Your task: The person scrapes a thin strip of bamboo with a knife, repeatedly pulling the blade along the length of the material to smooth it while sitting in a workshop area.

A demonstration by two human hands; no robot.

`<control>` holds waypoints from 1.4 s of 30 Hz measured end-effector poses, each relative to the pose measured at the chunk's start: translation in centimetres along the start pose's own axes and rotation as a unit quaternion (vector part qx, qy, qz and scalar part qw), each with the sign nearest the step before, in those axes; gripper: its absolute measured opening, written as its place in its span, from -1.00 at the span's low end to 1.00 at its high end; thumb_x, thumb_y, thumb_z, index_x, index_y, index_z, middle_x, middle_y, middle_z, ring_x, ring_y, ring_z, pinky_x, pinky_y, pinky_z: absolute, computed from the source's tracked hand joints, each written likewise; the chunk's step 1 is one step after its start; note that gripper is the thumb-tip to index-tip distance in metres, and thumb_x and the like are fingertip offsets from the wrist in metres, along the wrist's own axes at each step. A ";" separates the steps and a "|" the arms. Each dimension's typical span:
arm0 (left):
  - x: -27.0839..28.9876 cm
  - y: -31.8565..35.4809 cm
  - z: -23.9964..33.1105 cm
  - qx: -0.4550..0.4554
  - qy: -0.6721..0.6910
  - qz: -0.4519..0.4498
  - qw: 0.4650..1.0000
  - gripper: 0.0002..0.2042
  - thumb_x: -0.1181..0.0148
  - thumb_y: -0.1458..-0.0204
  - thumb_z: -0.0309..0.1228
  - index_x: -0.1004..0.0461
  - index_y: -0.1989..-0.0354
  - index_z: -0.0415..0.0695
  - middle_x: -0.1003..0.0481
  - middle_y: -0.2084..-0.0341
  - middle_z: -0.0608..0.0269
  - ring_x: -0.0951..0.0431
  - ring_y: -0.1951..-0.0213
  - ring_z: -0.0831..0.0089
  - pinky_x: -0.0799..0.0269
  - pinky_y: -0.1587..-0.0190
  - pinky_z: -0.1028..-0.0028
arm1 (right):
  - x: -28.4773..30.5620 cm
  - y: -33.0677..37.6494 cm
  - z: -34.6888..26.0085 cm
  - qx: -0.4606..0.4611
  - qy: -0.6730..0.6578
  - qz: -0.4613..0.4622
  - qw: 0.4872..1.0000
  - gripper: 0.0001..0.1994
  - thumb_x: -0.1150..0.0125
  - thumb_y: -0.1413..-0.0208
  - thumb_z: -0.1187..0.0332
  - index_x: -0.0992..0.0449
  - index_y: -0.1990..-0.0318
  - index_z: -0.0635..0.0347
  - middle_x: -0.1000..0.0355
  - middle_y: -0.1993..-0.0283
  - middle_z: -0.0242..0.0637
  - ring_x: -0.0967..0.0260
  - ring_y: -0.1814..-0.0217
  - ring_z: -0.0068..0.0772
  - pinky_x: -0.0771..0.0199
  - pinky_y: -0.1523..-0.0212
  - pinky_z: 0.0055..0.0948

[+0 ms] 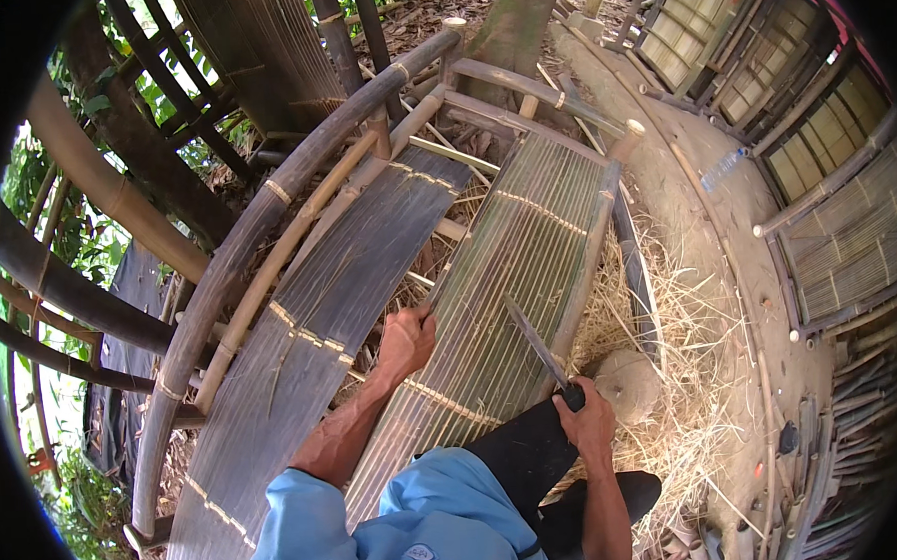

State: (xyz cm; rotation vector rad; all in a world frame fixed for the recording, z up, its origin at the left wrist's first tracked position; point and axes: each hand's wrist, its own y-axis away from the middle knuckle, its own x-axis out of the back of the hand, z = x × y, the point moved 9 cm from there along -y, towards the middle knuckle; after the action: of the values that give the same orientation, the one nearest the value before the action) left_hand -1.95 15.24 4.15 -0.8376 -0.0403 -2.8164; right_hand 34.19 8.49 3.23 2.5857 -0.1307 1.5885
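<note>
I sit on a bamboo bench whose seat is a slatted bamboo panel (488, 268), tied across with pale lashings. My left hand (408, 340) is closed at the panel's left edge, by the gap beside a darker slatted strip (357, 254). What its fingers hold, if anything, is hidden. In my right hand (587, 419) is a knife (537, 342), gripped by its black handle. The long blade points forward and to the left, over the right side of the slats.
A curved bamboo rail (232, 259) runs along the left. Pale shavings (688, 370) cover the ground at right, around a round wooden block (623, 384). Further right are a plastic bottle (724, 170), bamboo-framed panels (848, 253) and stacked bamboo poles (869, 402).
</note>
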 end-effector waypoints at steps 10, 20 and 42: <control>3.6 12.1 -0.3 0.086 0.021 -0.020 0.996 -0.67 -0.19 -0.13 -0.46 -0.55 -0.06 -0.31 -0.58 0.39 -0.32 -0.70 0.38 0.12 -0.52 0.36 0.26 | -6.0 -5.9 -13.6 0.044 -0.238 -0.106 0.964 -0.22 -0.39 -0.02 -0.28 -0.46 0.06 0.44 -0.50 0.40 -0.22 -0.49 0.42 -0.32 -0.53 0.33 -0.20; 4.4 21.8 -2.0 0.335 0.114 -0.178 0.918 -0.65 -0.21 -0.21 -0.37 -0.55 -0.13 -0.27 -0.48 0.69 0.24 -0.47 0.59 0.67 -0.38 0.54 0.50 | -14.2 -13.3 -20.9 0.029 -0.258 -0.185 0.948 -0.48 -0.41 -0.09 0.16 -0.40 -0.03 0.38 -0.47 0.23 -0.10 -0.51 0.29 -0.27 -0.56 0.33 -0.25; 5.5 22.4 -0.5 0.315 0.100 -0.080 0.940 -0.75 -0.15 -0.26 -0.37 -0.61 0.18 -0.35 -0.37 0.72 0.40 -0.29 0.62 0.70 -0.19 0.58 0.52 | -13.9 -17.4 -17.5 0.006 -0.226 -0.161 0.961 -0.51 -0.41 -0.12 0.15 -0.45 -0.05 0.34 -0.51 0.20 -0.06 -0.55 0.22 -0.10 -0.61 0.26 -0.11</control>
State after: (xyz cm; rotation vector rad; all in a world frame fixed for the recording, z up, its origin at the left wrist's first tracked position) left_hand -2.26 -7.79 6.02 -0.4056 -0.9584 -2.7306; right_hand 14.64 28.32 -2.09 2.7528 0.2548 0.8819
